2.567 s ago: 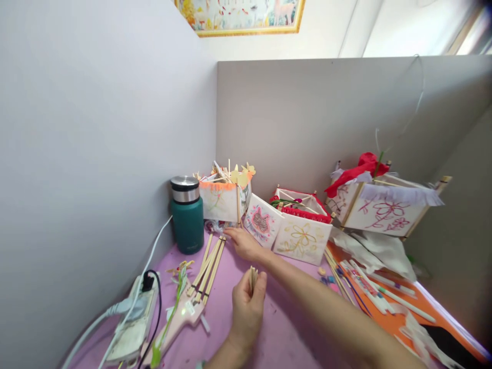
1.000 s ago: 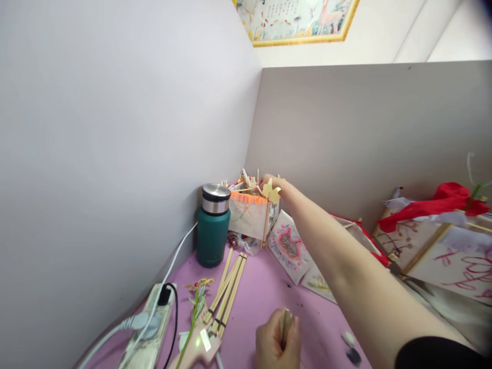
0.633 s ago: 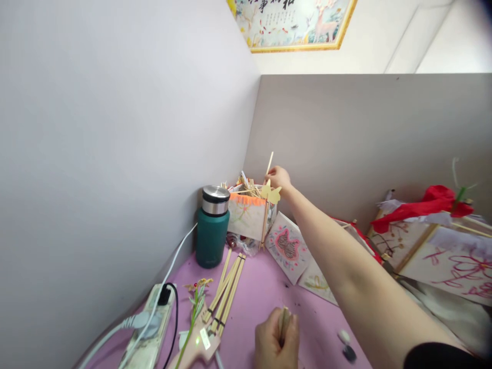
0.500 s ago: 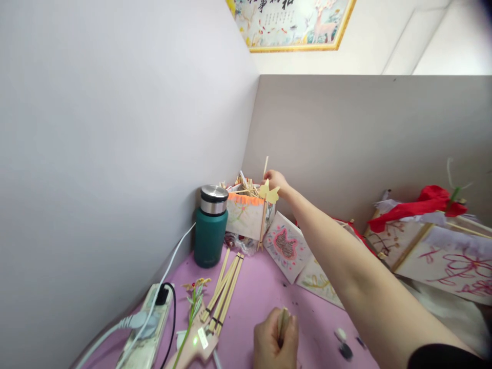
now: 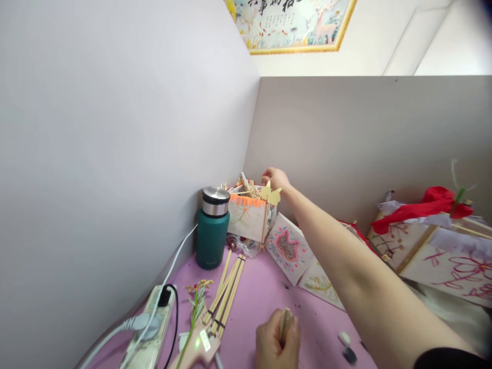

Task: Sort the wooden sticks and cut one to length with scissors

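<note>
My left hand (image 5: 277, 342) is low in the middle, closed round a small bundle of thin wooden sticks (image 5: 285, 320) held upright. My right arm stretches across to the far corner. There my right hand (image 5: 275, 179) hovers with curled fingers over a paper box with an orange fringe (image 5: 246, 219), which is full of loose sticks (image 5: 245, 185). A yellow paper butterfly (image 5: 271, 194) on the box's corner post sits just below that hand. What the fingers grip is hidden.
A green flask (image 5: 210, 233) stands left of the box. Tied stick frames (image 5: 226, 292), a pink glue gun (image 5: 197, 346) and a power strip (image 5: 148, 328) lie on the purple table (image 5: 261, 287). Painted paper panels (image 5: 286, 247) and a lantern with red paper (image 5: 442, 256) fill the right.
Half a second ago my right hand held one stick up above the box. The hand has dropped to the box top and the stick no longer shows. My left hand has stayed put.
</note>
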### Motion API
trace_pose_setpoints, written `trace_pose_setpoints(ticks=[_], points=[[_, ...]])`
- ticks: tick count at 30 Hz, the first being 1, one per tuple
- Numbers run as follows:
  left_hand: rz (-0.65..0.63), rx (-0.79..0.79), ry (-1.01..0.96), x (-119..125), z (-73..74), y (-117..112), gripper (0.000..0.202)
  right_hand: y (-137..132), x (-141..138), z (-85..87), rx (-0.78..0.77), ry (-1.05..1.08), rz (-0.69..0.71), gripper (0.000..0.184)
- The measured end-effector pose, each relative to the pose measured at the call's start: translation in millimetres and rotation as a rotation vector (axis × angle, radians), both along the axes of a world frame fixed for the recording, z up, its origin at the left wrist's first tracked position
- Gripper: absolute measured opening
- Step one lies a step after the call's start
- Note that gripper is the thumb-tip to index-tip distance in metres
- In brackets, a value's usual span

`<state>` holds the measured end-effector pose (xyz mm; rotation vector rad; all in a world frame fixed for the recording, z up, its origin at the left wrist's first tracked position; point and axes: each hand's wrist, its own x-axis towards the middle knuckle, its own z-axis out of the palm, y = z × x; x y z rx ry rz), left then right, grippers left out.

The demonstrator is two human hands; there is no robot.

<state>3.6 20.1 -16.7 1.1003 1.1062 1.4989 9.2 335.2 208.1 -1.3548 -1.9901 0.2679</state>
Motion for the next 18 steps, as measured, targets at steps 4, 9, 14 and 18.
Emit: trace_pose_setpoints(ticks=[4,9,14,18], points=[[0.013,-0.008,0.008,0,-4.4,1,0.055,-5,27,42.2,0.183,0.14,-0.023,0.011],[-0.031,0.038,0.006,-3,0.9,-2,0.053,-61,85,89.4,0.483,0.559,0.096,0.008],[-0.076,0.059,-0.01,-10,8.9,-4,0.046,-176,151,64.1,0.461,0.856,0.141,0.008],[-0.111,0.024,-0.102,-23,16.9,1,0.042,-259,197,-1.3,0.26,1.017,0.119,0.017]])
